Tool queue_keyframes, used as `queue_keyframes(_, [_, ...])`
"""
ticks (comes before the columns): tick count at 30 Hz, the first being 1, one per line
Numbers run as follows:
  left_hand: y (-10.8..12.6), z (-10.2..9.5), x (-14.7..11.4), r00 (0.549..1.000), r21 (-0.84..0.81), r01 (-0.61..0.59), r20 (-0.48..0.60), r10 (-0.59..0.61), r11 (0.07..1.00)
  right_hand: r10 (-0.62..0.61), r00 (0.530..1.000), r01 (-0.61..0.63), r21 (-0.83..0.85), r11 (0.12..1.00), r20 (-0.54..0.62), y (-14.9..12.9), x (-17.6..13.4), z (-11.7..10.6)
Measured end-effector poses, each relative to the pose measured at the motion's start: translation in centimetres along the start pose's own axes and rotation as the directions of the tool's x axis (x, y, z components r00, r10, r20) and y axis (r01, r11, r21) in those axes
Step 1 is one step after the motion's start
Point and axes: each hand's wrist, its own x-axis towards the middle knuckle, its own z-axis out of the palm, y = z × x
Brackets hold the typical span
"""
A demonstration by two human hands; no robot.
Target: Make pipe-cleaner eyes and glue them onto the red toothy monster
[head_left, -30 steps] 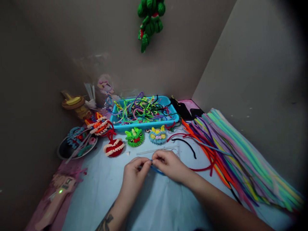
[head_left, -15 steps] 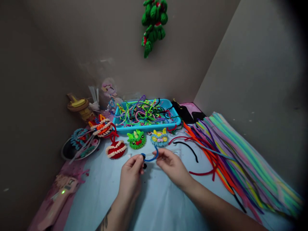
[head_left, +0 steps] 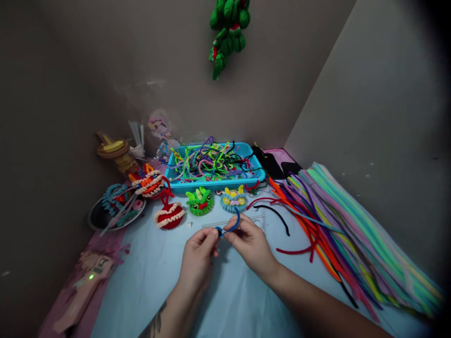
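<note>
Fingers (head_left: 210, 237) of the left hand (head_left: 194, 258) and the right hand (head_left: 252, 243) pinch a blue fuzzy stem (head_left: 238, 219) in front of the tray (head_left: 214, 186). It looks light, soft and bendable, probably best held close to its curve.

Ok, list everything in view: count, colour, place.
Bent pipe cleaner: 1, blue, between hands
Bundled pipe cleaners: many, mixed, right side
Short strand: 1, black, right of hands
Longer strands: several, red, beside bundle
Tray: 1, blue, back middle
Scraps: many, mixed, inside tray
Toy faces: 2, green and light blue, before tray
Cream-trimmed pieces: 2, red and orange, left middle
Bowl: 1, silver, left
Cup: 1, brown, back left
Ornament: 1, green and red, top middle
Glue gun: 1, pink, front left
Clear strip: 1, clear, behind hands
Clutter: uncertain, mixed, back left
Table cover: 1, blue, under hands
Left hand: 1, bare, centre
Right hand: 1, bare, centre
</note>
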Motion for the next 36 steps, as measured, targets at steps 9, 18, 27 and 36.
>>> queue_keyframes(9, [0.2, 0.2, -0.1, 0.998, -0.049, 0.066, 0.004, -0.066, 0.997, -0.047, 0.999, 0.049, -0.055, 0.997, 0.027, 0.3, -0.1, -0.1])
queue_keyframes(18, [0.5, 0.2, -0.2, 0.995, -0.047, 0.099, 0.010, -0.099, 0.994, -0.064, 0.995, 0.068, -0.051, 0.996, 0.072, 0.5, 0.2, -0.4])
queue_keyframes(27, [-0.1, -0.5, 0.1, 0.998, 0.109, 0.022, 0.056, -0.028, 0.994, -0.013, 0.975, 0.028, -0.065, 0.997, 0.221, -0.1, 1.0, -0.8])
queue_keyframes(36, [0.3, -0.9, 0.3, 0.992, 0.238, -0.002, 0.127, -0.029, 0.971, 0.119, 0.944, -0.144, 0.058, 0.988, 0.309, 0.7, 1.3, -1.0])
